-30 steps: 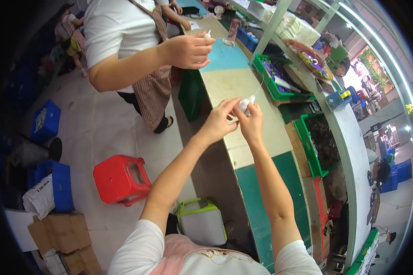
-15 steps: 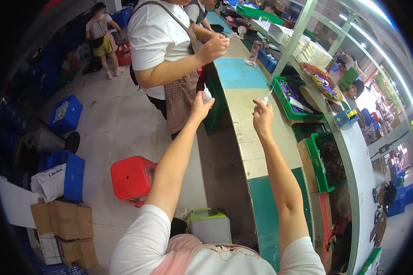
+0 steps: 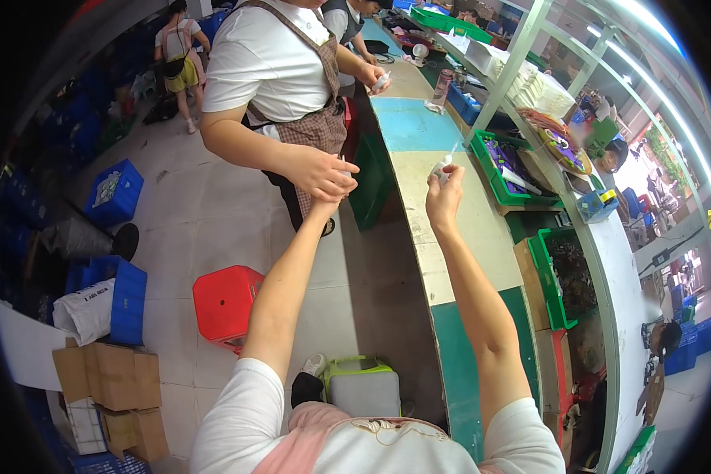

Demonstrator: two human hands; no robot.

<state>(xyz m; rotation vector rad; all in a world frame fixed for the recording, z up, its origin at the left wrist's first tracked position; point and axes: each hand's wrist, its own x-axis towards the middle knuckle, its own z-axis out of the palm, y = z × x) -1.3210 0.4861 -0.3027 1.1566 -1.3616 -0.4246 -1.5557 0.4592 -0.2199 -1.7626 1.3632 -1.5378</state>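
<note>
In my right hand [image 3: 445,197] is a small white squeeze bottle [image 3: 440,169] with a long thin nozzle pointing up, held over the bench. My left hand [image 3: 325,207] reaches out over the aisle. A co-worker's hand [image 3: 317,172] lies over its fingers and hides most of them. Between the two hands only a sliver of a white squeeze bottle [image 3: 345,167] shows. The co-worker, in a white shirt and checked apron [image 3: 312,134], holds another small white bottle [image 3: 381,81] in the other hand.
The long bench [image 3: 426,213] runs away on my right, beside a shelf frame with green trays [image 3: 504,170]. A red stool [image 3: 227,304] and a grey, green-rimmed seat [image 3: 362,391] stand on the floor. Blue crates [image 3: 116,193] and cardboard boxes [image 3: 118,379] sit at left.
The co-worker's arm has come down and its hand now covers my left hand and its bottle. My left hand has moved slightly nearer and left. My right hand has shifted slightly left.
</note>
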